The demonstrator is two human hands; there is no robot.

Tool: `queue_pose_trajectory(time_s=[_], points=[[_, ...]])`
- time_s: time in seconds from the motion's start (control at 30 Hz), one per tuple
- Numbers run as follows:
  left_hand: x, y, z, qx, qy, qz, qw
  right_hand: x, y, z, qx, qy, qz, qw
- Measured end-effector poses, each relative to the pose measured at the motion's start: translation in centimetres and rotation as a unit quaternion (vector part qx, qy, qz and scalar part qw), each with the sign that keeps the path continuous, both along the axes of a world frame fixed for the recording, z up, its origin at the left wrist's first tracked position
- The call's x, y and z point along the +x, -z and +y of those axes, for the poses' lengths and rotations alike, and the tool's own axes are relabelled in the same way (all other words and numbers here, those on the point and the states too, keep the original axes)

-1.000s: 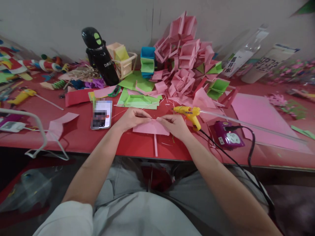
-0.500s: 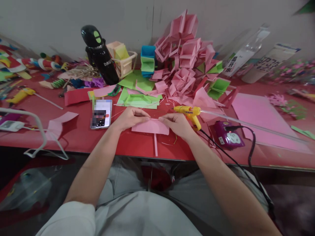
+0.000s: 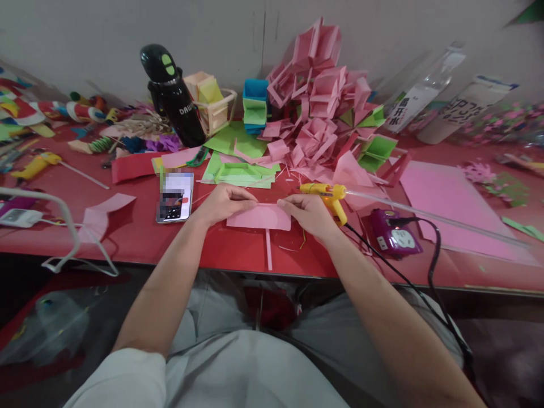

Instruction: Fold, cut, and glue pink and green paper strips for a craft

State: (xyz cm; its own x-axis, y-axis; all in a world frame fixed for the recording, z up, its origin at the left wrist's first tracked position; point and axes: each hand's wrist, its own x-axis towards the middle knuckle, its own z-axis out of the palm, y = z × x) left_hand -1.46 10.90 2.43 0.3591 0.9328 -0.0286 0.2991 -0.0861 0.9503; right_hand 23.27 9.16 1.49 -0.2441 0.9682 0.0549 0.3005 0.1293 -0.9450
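Observation:
A small pink sheet of paper point(image 3: 259, 217) is held along its far edge, low over the red table point(image 3: 233, 252). My left hand point(image 3: 225, 203) pinches its far left part between thumb and fingers. At the far right part, my right hand point(image 3: 306, 212) grips the same edge. A narrow pink paper strip point(image 3: 268, 252) lies partly under the sheet and points toward me. Just beyond my right hand lies a yellow hot glue gun point(image 3: 325, 192) with a long clear glue stick in its back. A phone point(image 3: 175, 197) lies left of my left hand.
Pink folded paper pieces point(image 3: 317, 90) are piled against the wall. A black bottle point(image 3: 176, 99) stands at the back left. To the right are a purple power socket point(image 3: 396, 233) with a cable and a large pink sheet point(image 3: 461, 207). A white metal frame point(image 3: 70, 226) sits at the left edge.
My right hand's fingertips have shifted slightly right along the paper's far edge, and the sheet has moved a little left. Everything else stays in place.

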Motion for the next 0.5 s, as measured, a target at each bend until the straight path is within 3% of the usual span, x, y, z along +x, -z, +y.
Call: queue_pose_trajectory(time_s=[0.5], points=[[-1.7,0.7,0.4,-0.052,-0.072,-0.064,0.994,0.4,1.0,0.3,0.009,0.039,0.040,0.998]])
